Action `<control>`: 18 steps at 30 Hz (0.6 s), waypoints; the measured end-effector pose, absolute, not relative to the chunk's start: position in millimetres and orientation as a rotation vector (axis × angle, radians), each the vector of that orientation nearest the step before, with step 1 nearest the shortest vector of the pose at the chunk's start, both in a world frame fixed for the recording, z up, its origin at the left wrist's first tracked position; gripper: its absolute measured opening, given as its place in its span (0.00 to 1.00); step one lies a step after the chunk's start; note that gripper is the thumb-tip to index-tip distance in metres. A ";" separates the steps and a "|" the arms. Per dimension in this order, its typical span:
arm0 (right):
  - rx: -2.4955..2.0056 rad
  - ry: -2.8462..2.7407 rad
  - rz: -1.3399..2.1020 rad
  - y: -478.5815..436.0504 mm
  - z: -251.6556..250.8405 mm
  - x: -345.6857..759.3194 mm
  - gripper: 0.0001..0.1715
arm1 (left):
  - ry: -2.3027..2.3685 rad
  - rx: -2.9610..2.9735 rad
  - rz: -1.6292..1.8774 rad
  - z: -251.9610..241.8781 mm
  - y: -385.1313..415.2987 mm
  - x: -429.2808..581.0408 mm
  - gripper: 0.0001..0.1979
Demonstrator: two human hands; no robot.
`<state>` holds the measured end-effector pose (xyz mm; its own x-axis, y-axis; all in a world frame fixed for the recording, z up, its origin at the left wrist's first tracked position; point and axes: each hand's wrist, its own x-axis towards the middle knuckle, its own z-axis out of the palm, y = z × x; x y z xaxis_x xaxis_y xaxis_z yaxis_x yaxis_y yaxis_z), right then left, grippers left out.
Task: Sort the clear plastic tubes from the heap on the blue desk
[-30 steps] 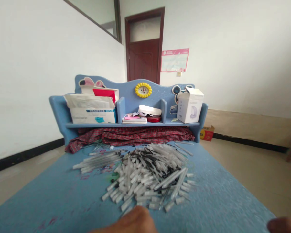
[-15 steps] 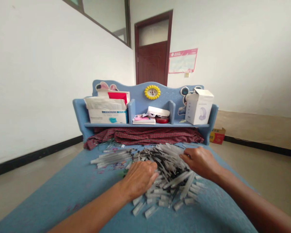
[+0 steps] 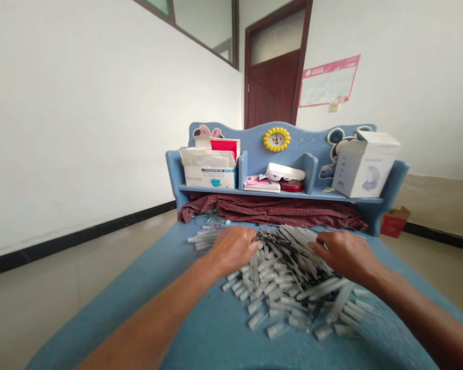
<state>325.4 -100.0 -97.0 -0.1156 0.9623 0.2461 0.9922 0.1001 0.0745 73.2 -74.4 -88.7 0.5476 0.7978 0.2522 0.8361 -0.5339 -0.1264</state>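
The blue desk bears a checked cloth along its far edge, a heap of pen parts nearer, and tubes toward the far left corner.

Palms of both hands hidden, pale caps blurred, door frame cut off above.

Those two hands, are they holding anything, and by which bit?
It can't be told: the left hand and the right hand are curled by the pile of clear and black pieces, hiding any hold.
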 end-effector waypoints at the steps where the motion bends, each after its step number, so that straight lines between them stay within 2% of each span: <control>1: -1.988 -2.209 -0.334 -105.0 -98.6 328.7 0.21 | -1.439 -2.506 -0.197 -85.4 -68.4 66.9 0.13; 6: -1.901 -2.180 -0.278 -130.4 -107.6 342.7 0.21 | -1.668 -2.328 -0.007 -85.7 -41.7 43.6 0.09; 12: -1.769 -2.220 -0.038 -153.0 -125.7 361.4 0.23 | -1.736 -2.295 0.152 -104.5 -28.1 38.8 0.09; 18: -1.811 -2.227 0.027 -164.5 -133.9 375.9 0.23 | -1.731 -2.330 0.210 -105.7 -25.4 42.5 0.11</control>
